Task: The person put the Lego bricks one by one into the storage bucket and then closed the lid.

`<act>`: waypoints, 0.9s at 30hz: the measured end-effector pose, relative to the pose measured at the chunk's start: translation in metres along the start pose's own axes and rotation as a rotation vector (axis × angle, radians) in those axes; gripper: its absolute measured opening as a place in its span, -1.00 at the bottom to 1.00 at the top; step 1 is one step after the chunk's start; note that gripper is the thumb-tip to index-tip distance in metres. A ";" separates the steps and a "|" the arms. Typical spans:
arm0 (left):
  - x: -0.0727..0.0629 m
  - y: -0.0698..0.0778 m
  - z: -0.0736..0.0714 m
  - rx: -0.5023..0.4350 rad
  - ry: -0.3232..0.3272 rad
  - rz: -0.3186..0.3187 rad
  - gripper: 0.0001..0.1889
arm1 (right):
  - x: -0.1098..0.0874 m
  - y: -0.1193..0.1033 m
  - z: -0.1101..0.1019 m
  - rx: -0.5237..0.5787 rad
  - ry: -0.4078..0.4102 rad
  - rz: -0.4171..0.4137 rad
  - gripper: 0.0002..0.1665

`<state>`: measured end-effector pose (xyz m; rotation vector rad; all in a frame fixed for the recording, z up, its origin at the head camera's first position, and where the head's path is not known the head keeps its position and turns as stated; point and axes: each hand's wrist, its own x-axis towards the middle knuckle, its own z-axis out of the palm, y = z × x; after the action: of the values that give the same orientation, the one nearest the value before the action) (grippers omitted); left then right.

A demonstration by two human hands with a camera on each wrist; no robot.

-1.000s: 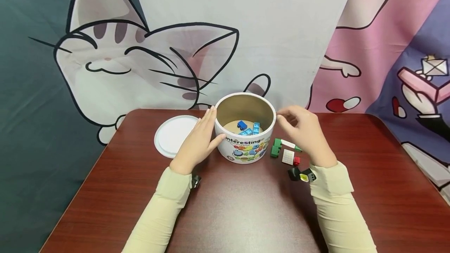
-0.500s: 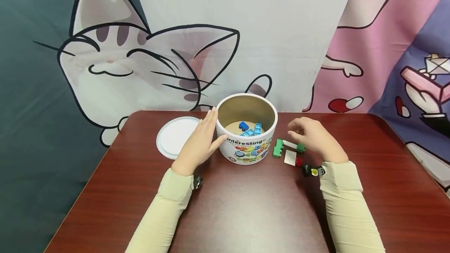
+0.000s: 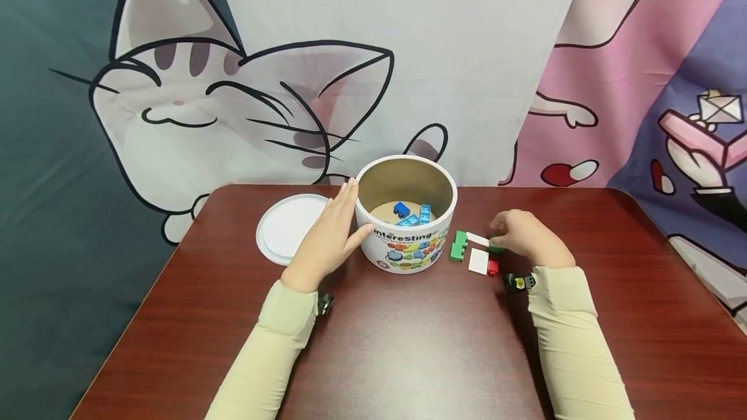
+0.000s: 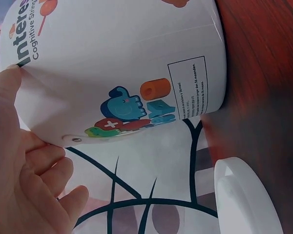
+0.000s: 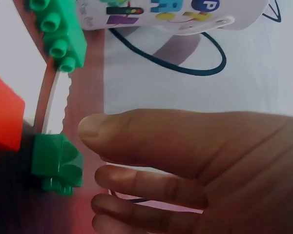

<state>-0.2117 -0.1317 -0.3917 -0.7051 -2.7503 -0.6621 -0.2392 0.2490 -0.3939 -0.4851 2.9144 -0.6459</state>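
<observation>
"What's that red-brown table (image 3: pixel 397 349) got on it?"

"A white tub (image 3: pixel 403 251), upright towards the back, and a round lid (image 3: pixel 281 231) lying left of it."

"And right of it?"

"A narrow white brick (image 3: pixel 478 239) between two green pieces (image 3: pixel 458 248); nearer the front, a white square (image 3: pixel 478 262) beside a red brick (image 3: pixel 493 268)."

The head camera looks forward and down across the table (image 3: pixel 408 355); both wrist cameras look from close by, turned sideways: left at the tub (image 4: pixel 127 58), right at a green block (image 5: pixel 51 156), catching the tub's edge. All three share the tub.
</observation>
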 end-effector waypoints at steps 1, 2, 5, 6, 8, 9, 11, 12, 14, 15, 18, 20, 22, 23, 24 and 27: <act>0.000 0.000 0.000 0.002 0.001 0.003 -0.13 | 0.000 0.001 0.000 -0.002 -0.002 0.014 -0.66; 0.000 0.000 0.000 0.002 0.002 0.005 -0.13 | 0.000 0.002 0.000 -0.002 -0.005 0.024 -0.67; 0.001 0.001 0.000 0.001 0.003 0.010 -0.13 | -0.001 0.004 0.001 0.004 -0.012 0.044 -0.71; 0.001 0.001 0.000 0.001 0.004 0.011 -0.13 | -0.001 0.004 0.002 0.007 -0.013 0.045 -0.72; 0.001 0.001 0.000 0.002 0.001 0.011 -0.12 | -0.001 0.005 0.003 0.007 -0.014 0.044 -0.75; 0.001 0.001 0.000 0.001 -0.001 0.010 -0.12 | -0.001 0.006 0.004 0.007 -0.014 0.046 -0.77; 0.001 0.002 0.000 0.002 -0.005 0.006 -0.13 | -0.001 0.006 0.004 0.008 -0.013 0.047 -0.78; 0.001 0.002 0.000 0.002 -0.007 0.006 -0.12 | -0.001 0.006 0.004 0.009 -0.013 0.049 -0.78; 0.001 0.002 -0.001 0.000 -0.012 0.001 -0.13 | -0.001 0.007 0.005 0.010 -0.011 0.053 -0.79; 0.001 0.002 -0.001 0.000 -0.012 0.001 -0.13 | -0.001 0.007 0.005 0.010 -0.010 0.056 -0.80; 0.001 0.001 -0.001 -0.003 -0.013 -0.001 -0.13 | 0.000 0.008 0.006 0.002 -0.001 0.054 -0.81; 0.001 0.001 -0.001 -0.001 -0.012 -0.001 -0.13 | 0.001 0.008 0.006 -0.008 0.009 0.047 -0.82; 0.000 0.001 -0.001 0.000 -0.012 -0.002 -0.13 | 0.002 0.010 0.007 -0.017 0.021 0.039 -0.83; 0.000 0.001 -0.001 0.001 -0.012 -0.002 -0.13 | 0.002 0.010 0.007 -0.022 0.027 0.036 -0.83; 0.000 0.001 -0.001 0.002 -0.011 -0.002 -0.13 | 0.002 0.010 0.007 -0.022 0.031 0.034 -0.83; 0.000 0.001 -0.002 0.002 -0.007 0.001 -0.13 | 0.002 0.010 0.007 -0.025 0.044 0.037 -0.83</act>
<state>-0.2111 -0.1318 -0.3899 -0.7096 -2.7570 -0.6572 -0.2427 0.2547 -0.4044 -0.4244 2.9681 -0.6240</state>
